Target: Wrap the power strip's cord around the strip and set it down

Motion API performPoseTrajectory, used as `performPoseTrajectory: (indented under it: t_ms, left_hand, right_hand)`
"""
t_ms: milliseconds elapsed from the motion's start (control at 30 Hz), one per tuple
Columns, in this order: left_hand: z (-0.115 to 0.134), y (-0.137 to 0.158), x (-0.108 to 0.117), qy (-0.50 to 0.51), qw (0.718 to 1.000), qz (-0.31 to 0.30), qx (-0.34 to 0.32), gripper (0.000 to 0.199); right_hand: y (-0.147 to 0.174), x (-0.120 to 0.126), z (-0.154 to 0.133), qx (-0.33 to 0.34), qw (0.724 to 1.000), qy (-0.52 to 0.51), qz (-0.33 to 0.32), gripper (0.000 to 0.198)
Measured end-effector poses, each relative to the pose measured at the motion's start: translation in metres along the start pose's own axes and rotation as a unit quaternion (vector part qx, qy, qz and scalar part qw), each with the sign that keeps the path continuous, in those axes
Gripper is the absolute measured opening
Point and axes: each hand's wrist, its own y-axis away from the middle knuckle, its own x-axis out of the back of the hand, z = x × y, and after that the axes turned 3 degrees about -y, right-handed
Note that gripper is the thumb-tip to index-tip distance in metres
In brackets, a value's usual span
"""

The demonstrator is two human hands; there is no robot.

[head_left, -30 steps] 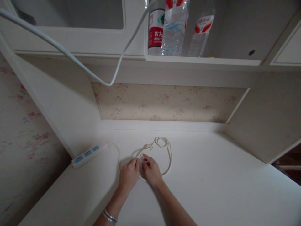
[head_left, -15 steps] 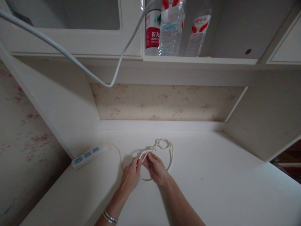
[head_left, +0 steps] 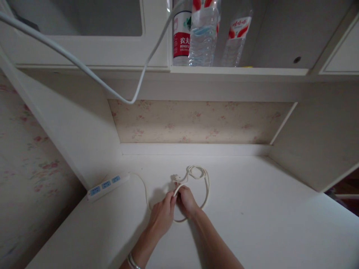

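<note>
A cream power cord (head_left: pixel 208 190) lies in loose loops on the white desktop, with a small coil at its far side. My left hand (head_left: pixel 164 211) is closed, pinching a stretch of the cord between thumb and fingers. Close beside it, my right hand (head_left: pixel 187 201) is closed on the cord too; its fingertips are partly hidden. Just beyond the right fingertips a pale plug (head_left: pixel 176 178) sticks up. To the left sits a white power strip (head_left: pixel 104 187) with blue socket faces, and a thin length of cord runs from it toward my hands.
Overhead, a thick white cable (head_left: pixel 92 74) hangs across the view. Plastic bottles (head_left: pixel 203 41) stand on the open shelf of the white cabinet (head_left: pixel 238 71). Side panels flank the desk (head_left: pixel 252 231), and floral wallpaper (head_left: pixel 196 121) covers the back.
Both hands have shifted slightly right and closer together. The plug now shows beyond the right fingertips, and the cord loop between the hands is smaller.
</note>
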Motion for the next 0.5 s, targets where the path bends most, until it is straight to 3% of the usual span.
performPoseTrajectory:
  t_ms: [100, 333, 500]
  left_hand:
    - [0.000, 0.000, -0.003, 0.019, 0.998, 0.029, 0.060, 0.033]
    - [-0.010, -0.009, 0.002, 0.100, 0.968, 0.167, 0.159, 0.033]
    - [-0.013, -0.015, 0.008, 0.109, 0.973, 0.123, 0.164, 0.030]
  right_hand:
    - [0.000, 0.001, -0.002, -0.014, 1.000, 0.017, -0.017, 0.016]
    - [0.011, 0.006, -0.008, -0.058, 0.995, 0.032, -0.072, 0.027]
    - [0.018, -0.004, -0.003, 0.064, 0.997, 0.049, -0.015, 0.037]
